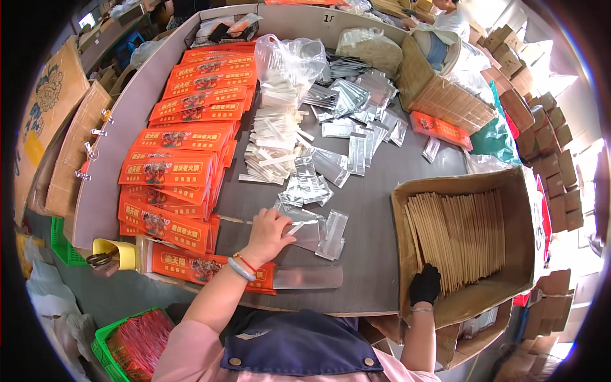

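Observation:
My bare left hand (268,234), a bangle and red string at its wrist, reaches over the table with thumb and fingers bent onto a flat silvery packet (307,230). Under that forearm lies a red printed sleeve (184,264), with a smooth translucent strip (310,277) running out of its right end. My right hand (425,285), in a black glove, is inside a cardboard box (468,181). Its curled fingers close at the near left ends of wooden chopsticks (458,235); the fingertips are partly hidden.
Stacks of red sleeves (168,167) line the left side. White paper-wrapped strips (273,137) and more silvery packets (356,149) spread mid-table. A yellow holder with scissors (100,259) hangs at the left edge. Another carton (445,92) stands at back right; a person (445,22) is beyond.

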Demonstrator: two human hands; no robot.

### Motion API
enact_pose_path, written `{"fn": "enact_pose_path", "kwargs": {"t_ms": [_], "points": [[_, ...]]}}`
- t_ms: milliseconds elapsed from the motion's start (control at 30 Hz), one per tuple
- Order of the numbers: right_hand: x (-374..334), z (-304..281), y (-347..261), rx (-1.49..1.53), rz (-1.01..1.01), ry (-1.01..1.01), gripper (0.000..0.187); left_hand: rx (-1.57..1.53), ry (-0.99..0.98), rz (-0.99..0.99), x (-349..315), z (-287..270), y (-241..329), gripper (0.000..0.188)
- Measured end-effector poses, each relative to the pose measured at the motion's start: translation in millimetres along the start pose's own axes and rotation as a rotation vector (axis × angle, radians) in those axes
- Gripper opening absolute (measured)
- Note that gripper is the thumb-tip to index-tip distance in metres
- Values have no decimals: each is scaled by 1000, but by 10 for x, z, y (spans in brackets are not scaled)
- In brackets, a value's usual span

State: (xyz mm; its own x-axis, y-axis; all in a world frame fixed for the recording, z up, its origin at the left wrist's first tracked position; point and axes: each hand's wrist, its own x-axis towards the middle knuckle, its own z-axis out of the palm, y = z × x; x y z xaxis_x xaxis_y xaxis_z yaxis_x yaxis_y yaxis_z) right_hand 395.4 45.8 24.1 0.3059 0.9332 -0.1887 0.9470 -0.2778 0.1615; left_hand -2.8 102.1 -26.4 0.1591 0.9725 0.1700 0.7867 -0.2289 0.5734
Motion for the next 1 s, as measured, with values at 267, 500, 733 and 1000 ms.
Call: {"fn": "enact_pose_path", "kwargs": {"t_ms": [267,500,733,1000], "points": [[-86,-331,-162,377,176,76,29,-8,-101,51,-8,-112,153,27],[-258,-152,-450,645,-585,-80,24,-7,-392,171,-511,-70,406,36],[-298,3,-829,283,-853,-119,21,12,-193,73,-972,-232,247,74],[-355,441,-1056,591,-649,-105,25,45,-188,124,-875,-117,422,81]]}}
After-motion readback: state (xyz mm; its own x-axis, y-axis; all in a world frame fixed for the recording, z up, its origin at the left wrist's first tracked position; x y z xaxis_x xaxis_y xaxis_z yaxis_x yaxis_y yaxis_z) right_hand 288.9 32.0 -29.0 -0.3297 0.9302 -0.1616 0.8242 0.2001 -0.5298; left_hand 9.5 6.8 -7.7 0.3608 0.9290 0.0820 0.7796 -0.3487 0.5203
